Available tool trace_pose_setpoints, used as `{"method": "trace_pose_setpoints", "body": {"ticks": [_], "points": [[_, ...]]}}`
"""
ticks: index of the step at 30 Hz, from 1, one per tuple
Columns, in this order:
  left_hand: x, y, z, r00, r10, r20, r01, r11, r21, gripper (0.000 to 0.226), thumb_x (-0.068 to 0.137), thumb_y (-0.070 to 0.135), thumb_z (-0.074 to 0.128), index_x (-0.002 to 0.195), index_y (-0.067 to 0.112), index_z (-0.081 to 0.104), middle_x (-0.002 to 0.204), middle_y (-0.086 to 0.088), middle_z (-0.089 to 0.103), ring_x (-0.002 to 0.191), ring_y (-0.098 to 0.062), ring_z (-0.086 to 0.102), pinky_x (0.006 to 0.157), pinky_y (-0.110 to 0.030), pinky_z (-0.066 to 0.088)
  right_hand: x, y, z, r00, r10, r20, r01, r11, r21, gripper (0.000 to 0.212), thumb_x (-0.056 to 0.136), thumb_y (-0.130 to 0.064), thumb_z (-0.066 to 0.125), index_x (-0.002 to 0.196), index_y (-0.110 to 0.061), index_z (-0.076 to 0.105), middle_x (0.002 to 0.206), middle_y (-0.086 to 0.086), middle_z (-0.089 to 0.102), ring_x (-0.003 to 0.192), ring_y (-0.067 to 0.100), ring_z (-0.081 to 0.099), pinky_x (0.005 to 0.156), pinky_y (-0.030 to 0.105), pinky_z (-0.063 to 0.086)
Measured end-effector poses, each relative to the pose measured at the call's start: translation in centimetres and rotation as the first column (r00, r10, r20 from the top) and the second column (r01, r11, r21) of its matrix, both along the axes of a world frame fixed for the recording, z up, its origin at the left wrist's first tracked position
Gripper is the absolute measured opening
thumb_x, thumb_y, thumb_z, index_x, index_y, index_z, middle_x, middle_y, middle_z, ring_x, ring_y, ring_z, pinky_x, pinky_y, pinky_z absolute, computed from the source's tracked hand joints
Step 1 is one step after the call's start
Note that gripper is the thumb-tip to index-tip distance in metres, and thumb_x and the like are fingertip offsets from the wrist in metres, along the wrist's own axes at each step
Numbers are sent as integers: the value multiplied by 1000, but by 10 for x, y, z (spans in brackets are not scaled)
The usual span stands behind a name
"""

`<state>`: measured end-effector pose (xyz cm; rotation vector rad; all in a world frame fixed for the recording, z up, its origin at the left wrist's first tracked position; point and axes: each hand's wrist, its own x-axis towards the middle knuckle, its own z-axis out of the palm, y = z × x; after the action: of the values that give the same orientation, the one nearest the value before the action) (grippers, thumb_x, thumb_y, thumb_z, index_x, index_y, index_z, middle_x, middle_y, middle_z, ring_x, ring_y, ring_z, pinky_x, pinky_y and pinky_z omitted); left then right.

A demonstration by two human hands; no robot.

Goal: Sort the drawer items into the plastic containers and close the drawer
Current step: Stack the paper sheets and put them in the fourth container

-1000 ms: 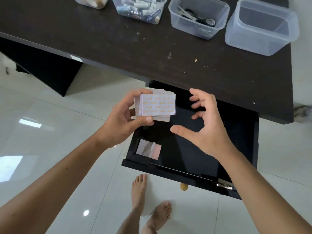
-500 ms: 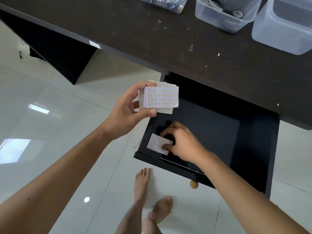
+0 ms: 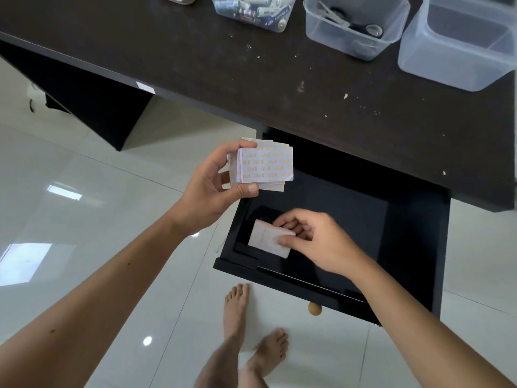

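Four plastic containers point(image 3: 355, 26) on one desk point(image 3: 279, 88), one open drawer point(image 3: 414, 247), two hands point(image 3: 208, 191), two bare feet point(image 3: 236, 309)

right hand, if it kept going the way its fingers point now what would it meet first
The right hand points left across the open drawer, already pinching the loose packet. Going on, it would probably meet the drawer's left wall, though depth is unclear.

No sleeves are worn: both forearms are bare to the frame edge. Nothing is worn on the left hand point(image 3: 212, 189) or right hand point(image 3: 316, 242) (no rings or watch seen). Feet point(image 3: 251, 326) are bare too.
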<state>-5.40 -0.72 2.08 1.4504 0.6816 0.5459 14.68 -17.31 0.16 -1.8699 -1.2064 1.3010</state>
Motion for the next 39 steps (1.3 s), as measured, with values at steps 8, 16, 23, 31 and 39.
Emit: {"method": "trace_pose_setpoints", "body": {"ticks": [8, 16, 23, 31, 39], "points": [[29, -11, 16, 998, -51, 32, 51, 999, 2, 59, 92, -2, 76, 141, 20, 52, 139, 2, 62, 134, -30, 60, 103, -58, 56, 50, -16, 94, 961, -175, -216, 218, 956, 197, 27, 80, -18, 84, 105, -30, 84, 104, 1, 81, 99, 16, 76, 93, 29, 61], [70, -31, 21, 983, -166, 74, 164, 986, 29, 62, 90, 0, 77, 143, 18, 51, 139, -11, 59, 125, -41, 59, 99, -71, 53, 79, 9, 123, 972, -221, -82, 236, 896, 375, 19, 89, -14, 84, 105, -23, 83, 109, 6, 71, 93, 24, 69, 91, 32, 60], [87, -34, 23, 978, -186, 91, 187, 982, 4, 62, 89, 0, 77, 143, 16, 51, 142, -9, 56, 127, -37, 61, 98, -71, 53, 86, 8, 115, 929, -356, 99, 290, 867, 405, 17, 92, -20, 83, 105, -30, 83, 103, -4, 69, 82, 9, 65, 74, 22, 54], [104, -32, 37, 971, -207, 116, 210, 978, -16, 61, 90, -1, 76, 142, 17, 51, 141, -9, 58, 129, -35, 59, 97, -70, 54, 90, 4, 112, 856, -509, -90, 517, 845, 136, 59, 90, -52, 75, 143, -31, 62, 123, -14, 74, 113, 3, 72, 100, 40, 60], [142, -17, 91, 963, -263, 54, 267, 959, -94, 113, 87, 11, 83, 167, 31, 6, 150, 2, 55, 139, -15, 57, 111, -44, 53, 115, 20, 159, 862, -411, -296, 470, 867, 164, 29, 110, -30, 52, 128, -20, 73, 116, 6, 80, 107, 25, 78, 87, 49, 66]]}}
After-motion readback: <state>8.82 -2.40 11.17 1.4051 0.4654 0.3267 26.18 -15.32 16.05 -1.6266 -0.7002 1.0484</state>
